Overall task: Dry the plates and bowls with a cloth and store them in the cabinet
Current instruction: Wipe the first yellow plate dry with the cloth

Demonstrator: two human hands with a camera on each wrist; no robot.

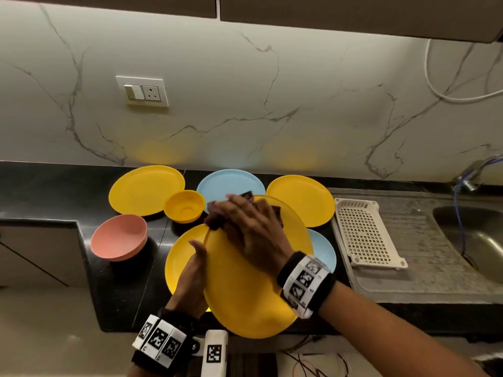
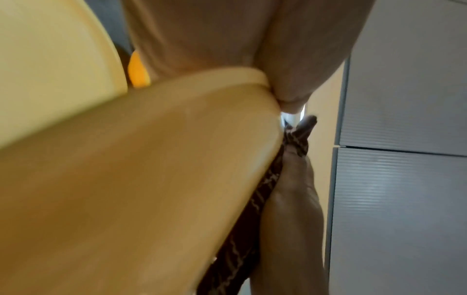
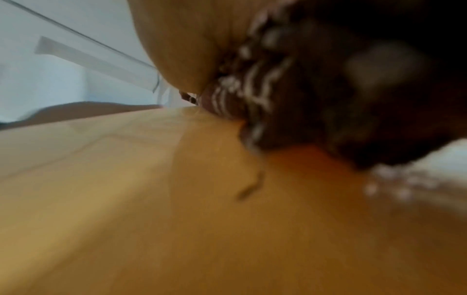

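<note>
the held plate (image 1: pixel 245 289) is yellow, like three other plates (image 1: pixel 145 190) and the small bowl (image 1: pixel 185 205), two plates (image 1: pixel 231 182) are light blue, one bowl (image 1: pixel 119 242) pink, the cloth (image 2: pixel 255 201) dark brown with what looks like a pale wavy pattern, the counter (image 1: pixel 54 191) black, the rack (image 1: pixel 364 232) cream

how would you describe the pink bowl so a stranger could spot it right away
Start at the black counter under the marble wall. On its left side, in front of the yellow plate and left of the small yellow bowl, sits the pink bowl. It is the only pink dish; the others are yellow or blue.
</note>
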